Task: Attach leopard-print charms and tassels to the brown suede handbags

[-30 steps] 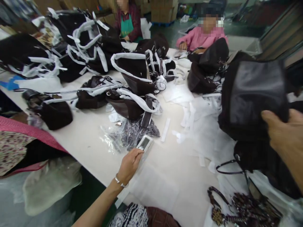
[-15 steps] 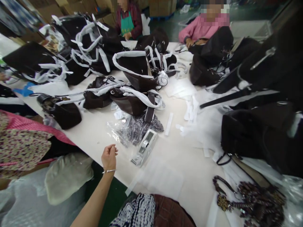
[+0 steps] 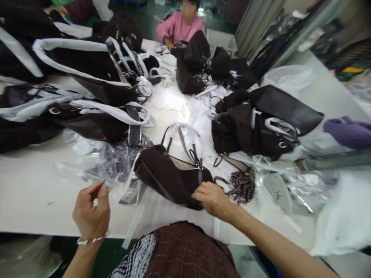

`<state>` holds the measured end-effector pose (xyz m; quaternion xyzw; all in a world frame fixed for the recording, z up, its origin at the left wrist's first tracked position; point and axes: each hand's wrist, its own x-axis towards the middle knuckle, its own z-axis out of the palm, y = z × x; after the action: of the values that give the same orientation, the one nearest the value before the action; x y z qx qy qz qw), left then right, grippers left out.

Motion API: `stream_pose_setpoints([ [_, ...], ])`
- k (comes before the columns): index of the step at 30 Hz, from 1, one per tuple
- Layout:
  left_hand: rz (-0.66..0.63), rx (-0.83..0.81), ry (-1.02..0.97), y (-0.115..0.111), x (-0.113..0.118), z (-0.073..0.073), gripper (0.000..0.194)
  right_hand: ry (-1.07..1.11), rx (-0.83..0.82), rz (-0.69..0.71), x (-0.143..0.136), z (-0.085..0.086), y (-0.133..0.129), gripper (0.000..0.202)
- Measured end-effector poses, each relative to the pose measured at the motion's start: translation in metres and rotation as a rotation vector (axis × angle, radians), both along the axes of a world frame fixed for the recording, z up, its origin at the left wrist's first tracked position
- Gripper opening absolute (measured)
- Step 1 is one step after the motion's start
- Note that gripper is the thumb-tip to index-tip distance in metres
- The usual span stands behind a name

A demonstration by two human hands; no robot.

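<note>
A dark brown handbag (image 3: 171,177) lies on its side on the white table in front of me, its thin straps spread towards the far side. My right hand (image 3: 213,199) is closed on the right end of this bag, fingers curled over its edge. To the left of the bag my left hand (image 3: 92,210) is raised over the table, with thumb and forefinger pinched together. Something small and translucent may be at those fingertips; I cannot make it out. A tape dispenser (image 3: 131,193) stands between my left hand and the bag, partly covered by the bag.
Dark bags with white-wrapped handles (image 3: 95,123) crowd the left, and more dark bags (image 3: 255,123) are piled at the right. Clear plastic (image 3: 116,162) lies by the dispenser. Braided straps (image 3: 243,185) lie right of the bag. A person in pink (image 3: 179,29) works across the table.
The view has swung to the right. My right hand has come into view with the brown handbag, which now lies in front of me beside the dispenser. My left hand remains pinched.
</note>
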<state>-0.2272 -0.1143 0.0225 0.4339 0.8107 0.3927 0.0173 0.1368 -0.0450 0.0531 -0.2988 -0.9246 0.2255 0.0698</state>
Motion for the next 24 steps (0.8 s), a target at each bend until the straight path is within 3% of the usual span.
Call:
stream_pose_setpoints([
  [2, -0.161, 0.043, 0.115, 0.010, 0.021, 0.006, 0.024, 0.000, -0.014, -0.144, 0.002, -0.030, -0.037, 0.025],
  [5, -0.595, 0.084, 0.160, 0.029, 0.067, 0.012, 0.017, 0.029, -0.087, -0.300, 0.010, -0.054, -0.080, 0.032],
  [7, -0.853, 0.056, 0.212, 0.039, 0.104, 0.017, 0.016, 0.064, -0.172, -0.338, 0.020, -0.054, -0.099, 0.037],
  [10, -1.064, 0.026, 0.371, 0.046, 0.149, 0.027, 0.017, 0.181, -0.387, -0.392, 0.043, -0.040, -0.112, 0.033],
  [12, -1.130, -0.003, 0.476, 0.047, 0.164, 0.034, 0.016, 0.282, -0.607, -0.483, 0.061, -0.029, -0.111, 0.029],
  [14, -1.156, -0.073, 0.559, 0.047, 0.163, 0.038, 0.017, 0.326, -0.764, -0.673, 0.081, -0.025, -0.104, 0.024],
  [17, -1.130, -0.261, 0.640, 0.044, 0.141, 0.030, 0.024, 0.193, -0.648, -1.066, 0.110, -0.039, -0.085, 0.024],
  [20, -1.106, -0.535, 0.660, 0.034, 0.121, 0.006, 0.028, -0.082, -0.478, -1.320, 0.129, -0.069, -0.061, 0.030],
  [24, -1.141, -0.810, 0.585, 0.017, 0.125, -0.036, 0.022, -0.166, -0.474, -1.435, 0.128, -0.102, -0.040, 0.042],
])
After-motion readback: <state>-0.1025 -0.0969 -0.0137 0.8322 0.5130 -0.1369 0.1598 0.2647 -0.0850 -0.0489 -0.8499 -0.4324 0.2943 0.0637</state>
